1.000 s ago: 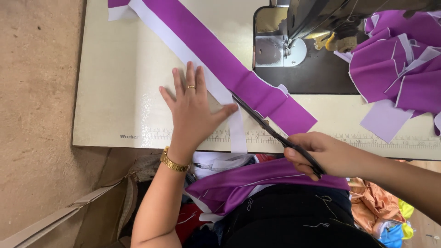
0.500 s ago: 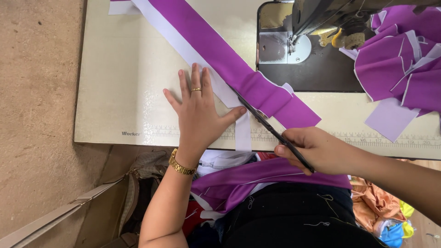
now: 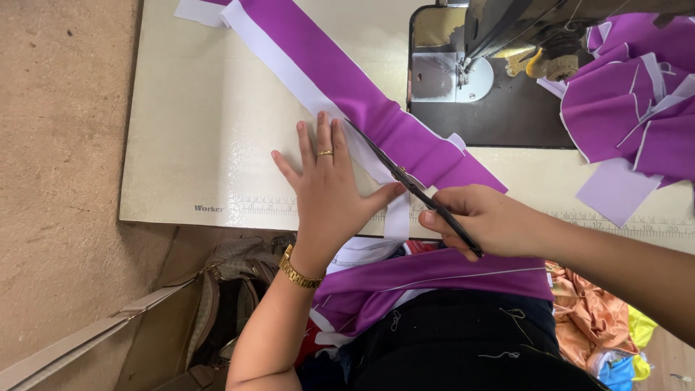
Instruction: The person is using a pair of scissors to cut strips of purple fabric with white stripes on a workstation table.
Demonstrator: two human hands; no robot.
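A long purple fabric strip [image 3: 340,80] with a white band [image 3: 289,69] along its edge lies diagonally across the cream table [image 3: 203,123]. My left hand [image 3: 329,192], with a gold ring and gold wristwatch, presses flat on the white band, fingers spread. My right hand [image 3: 492,221] grips black scissors [image 3: 405,181] whose blades run up along the seam between the white band and the purple cloth, right beside my left hand's fingers. More purple cloth [image 3: 434,271] drapes over my lap below the table edge.
A sewing machine [image 3: 507,43] stands on a dark plate at the back right. Cut purple and white pieces [image 3: 630,108] are heaped at the far right. A brown bag [image 3: 232,289] sits on the floor at left; orange and yellow cloth [image 3: 601,318] lies at lower right.
My left hand has slid farther up the strip. The scissors have advanced along the seam, their tips now near my fingertips.
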